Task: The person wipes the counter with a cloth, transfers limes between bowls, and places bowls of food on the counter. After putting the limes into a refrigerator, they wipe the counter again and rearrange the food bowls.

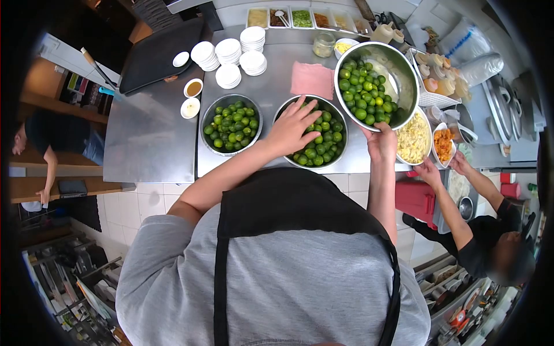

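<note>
Holding large bowl [407, 69] of limes, right hand [381, 141] gripping rim; left hand [297, 124] spread over limes in middle bowl [345, 138].

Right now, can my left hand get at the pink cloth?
Probably yes. Your left hand is open on the limes in the middle bowl, and the cloth lies just beyond the bowl's far rim, with nothing seen on top.

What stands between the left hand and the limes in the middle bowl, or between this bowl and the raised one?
Nothing visible: the left hand touches the limes in the middle bowl, and the pink cloth lies beyond, off the way to the raised bowl.
</note>
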Demonstrator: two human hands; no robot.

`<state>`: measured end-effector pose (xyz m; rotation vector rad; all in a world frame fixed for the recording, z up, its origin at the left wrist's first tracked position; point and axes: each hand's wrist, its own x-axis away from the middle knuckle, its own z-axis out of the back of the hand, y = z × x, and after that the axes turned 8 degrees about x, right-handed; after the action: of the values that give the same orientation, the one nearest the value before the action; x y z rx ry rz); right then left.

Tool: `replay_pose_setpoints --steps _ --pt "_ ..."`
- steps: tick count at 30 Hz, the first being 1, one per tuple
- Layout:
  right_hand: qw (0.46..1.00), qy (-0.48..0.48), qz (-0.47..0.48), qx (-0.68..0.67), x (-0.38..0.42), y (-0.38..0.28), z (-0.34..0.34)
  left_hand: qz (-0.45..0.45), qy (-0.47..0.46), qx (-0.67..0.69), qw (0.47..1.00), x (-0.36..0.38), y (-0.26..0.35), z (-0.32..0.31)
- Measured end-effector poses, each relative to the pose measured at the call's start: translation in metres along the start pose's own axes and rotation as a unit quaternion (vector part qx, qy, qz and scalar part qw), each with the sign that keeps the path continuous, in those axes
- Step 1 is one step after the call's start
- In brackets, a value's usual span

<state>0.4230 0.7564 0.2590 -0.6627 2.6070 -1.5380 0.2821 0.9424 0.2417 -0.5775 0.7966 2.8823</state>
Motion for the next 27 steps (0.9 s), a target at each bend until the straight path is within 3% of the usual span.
replay_pose_setpoints --steps 3,7,9,10,12,13,15,16,18,22,27 --pt "0.999 -0.022 -0.031 0.000 -0.003 -0.007 0.001 0.054 0.091 0.052 0.993 0.009 0.004 0.027" --pt "0.996 -0.050 -0.072 -0.002 -0.002 -0.011 0.005 0.165 0.118 0.081 0.976 0.043 0.000 0.046" --pt "0.994 -0.065 -0.092 -0.012 -0.004 -0.011 0.010 0.360 0.122 0.266 0.886 0.061 0.004 0.042" --pt "0.991 -0.075 -0.107 -0.022 -0.004 -0.010 0.011 0.346 0.132 0.304 0.878 0.073 -0.003 0.028" --pt "0.989 -0.084 -0.120 -0.022 -0.004 -0.008 0.010 0.415 0.180 0.526 0.720 0.076 -0.003 0.008" --pt "0.989 -0.076 -0.123 -0.020 -0.005 -0.007 0.011 0.418 0.188 0.523 0.718 0.073 0.001 0.009" --pt "0.991 -0.058 -0.123 -0.008 -0.008 -0.005 0.013 0.476 0.182 0.633 0.582 0.065 0.007 0.014" --pt "0.990 -0.062 -0.126 -0.008 -0.010 -0.004 0.015 0.477 0.187 0.632 0.582 0.063 0.002 0.008" --pt "0.985 -0.076 -0.151 -0.020 -0.014 -0.001 0.020 0.502 0.180 0.670 0.517 0.063 -0.011 -0.009" --pt "0.980 -0.068 -0.183 -0.037 -0.021 -0.001 0.025 0.511 0.246 0.654 0.501 0.059 0.002 -0.012" --pt "0.980 -0.088 -0.181 0.000 -0.022 -0.008 0.020 0.510 0.223 0.689 0.464 0.073 0.025 0.020"
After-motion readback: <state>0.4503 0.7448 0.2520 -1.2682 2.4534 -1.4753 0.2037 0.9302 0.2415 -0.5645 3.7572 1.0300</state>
